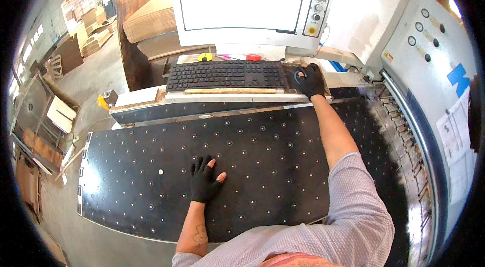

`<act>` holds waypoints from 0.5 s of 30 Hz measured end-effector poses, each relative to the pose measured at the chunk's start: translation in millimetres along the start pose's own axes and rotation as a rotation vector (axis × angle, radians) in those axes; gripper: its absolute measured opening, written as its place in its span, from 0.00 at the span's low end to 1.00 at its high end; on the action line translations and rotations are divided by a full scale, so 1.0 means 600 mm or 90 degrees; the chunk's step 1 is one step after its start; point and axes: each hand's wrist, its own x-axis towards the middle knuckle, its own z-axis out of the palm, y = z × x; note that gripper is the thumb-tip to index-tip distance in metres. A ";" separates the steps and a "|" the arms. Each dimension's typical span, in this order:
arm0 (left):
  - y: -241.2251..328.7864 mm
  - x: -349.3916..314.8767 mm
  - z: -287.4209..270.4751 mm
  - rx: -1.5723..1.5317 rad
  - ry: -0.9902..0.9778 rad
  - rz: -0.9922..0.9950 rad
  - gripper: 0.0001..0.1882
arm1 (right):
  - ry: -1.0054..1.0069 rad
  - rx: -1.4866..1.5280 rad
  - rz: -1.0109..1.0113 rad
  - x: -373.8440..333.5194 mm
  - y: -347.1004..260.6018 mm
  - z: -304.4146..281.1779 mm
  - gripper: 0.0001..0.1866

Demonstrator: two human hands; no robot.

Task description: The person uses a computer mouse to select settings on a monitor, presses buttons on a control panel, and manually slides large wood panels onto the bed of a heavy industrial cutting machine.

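My left hand, in a black fingerless glove, rests on a black table dotted with small round studs. Its fingers are spread and it holds nothing. With my right arm stretched forward, my right hand, gloved the same way, lies over a computer mouse. Only a blue-edged part of the mouse shows; the hand covers the remainder. To the left of it a black keyboard sits on a shelf. Above the keyboard stands a white monitor, its screen washed out to white.
A control panel with knobs and a yellow-ringed button flanks the screen. Yellow and red small objects lie behind the keyboard. Stacked boards stand at the far left. A grey machine cabinet with gauges rises at right.
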 end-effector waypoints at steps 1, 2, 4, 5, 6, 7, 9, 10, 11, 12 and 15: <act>0.002 0.001 -0.001 0.001 -0.001 0.003 0.34 | 0.002 0.000 0.003 -0.001 0.001 -0.001 0.24; 0.004 0.001 -0.002 0.005 -0.005 0.002 0.34 | 0.003 0.002 0.006 -0.001 0.001 -0.001 0.24; 0.006 0.002 -0.002 0.009 -0.009 0.003 0.34 | 0.006 0.004 0.012 -0.002 0.000 -0.001 0.24; 0.005 0.002 -0.001 -0.003 -0.010 -0.003 0.34 | 0.017 -0.001 0.013 -0.003 -0.001 0.000 0.22; 0.004 -0.001 -0.002 -0.014 -0.009 -0.013 0.34 | 0.025 -0.001 0.011 -0.003 -0.003 0.005 0.21; 0.004 -0.001 -0.002 -0.014 -0.010 -0.012 0.34 | 0.025 -0.002 0.013 -0.002 -0.005 0.004 0.21; 0.004 -0.001 -0.002 -0.021 -0.014 -0.014 0.34 | 0.016 -0.013 -0.008 0.001 -0.006 0.001 0.20; 0.004 -0.001 -0.001 -0.022 -0.017 -0.013 0.34 | 0.015 -0.014 -0.006 0.000 -0.008 -0.002 0.20; 0.004 -0.001 0.000 -0.023 -0.017 -0.013 0.34 | 0.013 -0.001 -0.011 -0.001 -0.010 -0.006 0.20; 0.004 -0.001 0.000 -0.025 -0.017 -0.013 0.34 | 0.012 0.013 -0.015 -0.002 -0.012 -0.008 0.20; 0.007 0.002 -0.003 -0.010 -0.020 -0.005 0.35 | 0.020 0.018 -0.003 0.000 -0.004 -0.003 0.20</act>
